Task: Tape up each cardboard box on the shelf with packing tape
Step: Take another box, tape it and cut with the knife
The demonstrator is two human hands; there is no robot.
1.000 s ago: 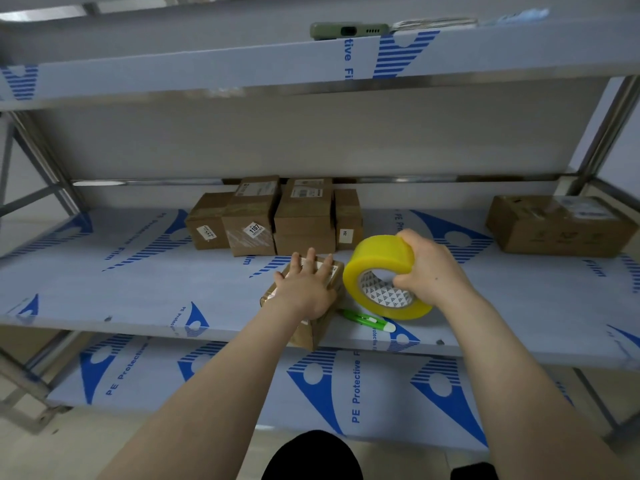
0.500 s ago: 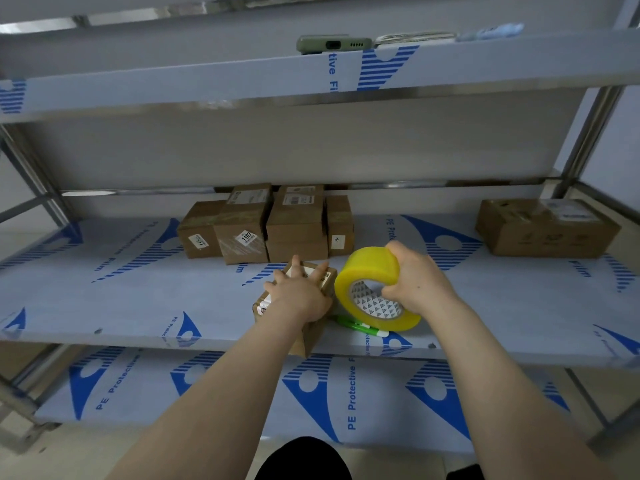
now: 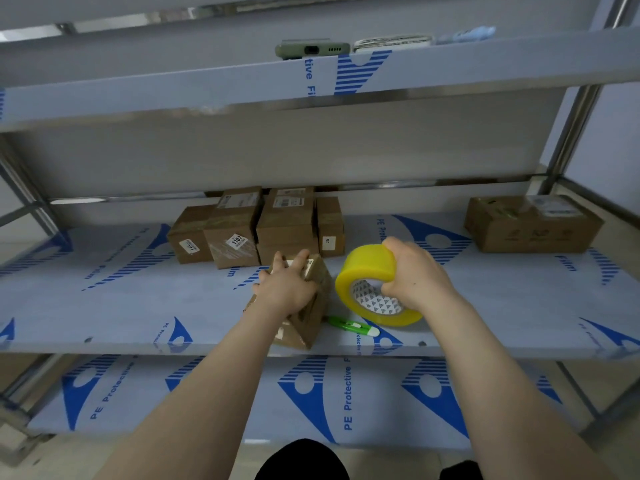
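Centrally, box point(image 3: 312, 318) under left hand point(image 3: 287, 289), tape point(image 3: 367, 268) beside

The left hand point(image 3: 287, 289) covers most of the top of the small box point(image 3: 313, 318), and the print on its labels is too small to read. The right hand point(image 3: 412, 275) hides part of the rim of the tape roll point(image 3: 367, 268). On the upper shelf point(image 3: 207, 95) only the end of a phone point(image 3: 311, 50) shows, and a dark shape point(image 3: 301, 462) is cut off by the bottom edge.

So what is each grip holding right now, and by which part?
Right grip holds the yellow tape roll by its rim: fingers over the band, thumb in the core. Left grip just presses on the small box.
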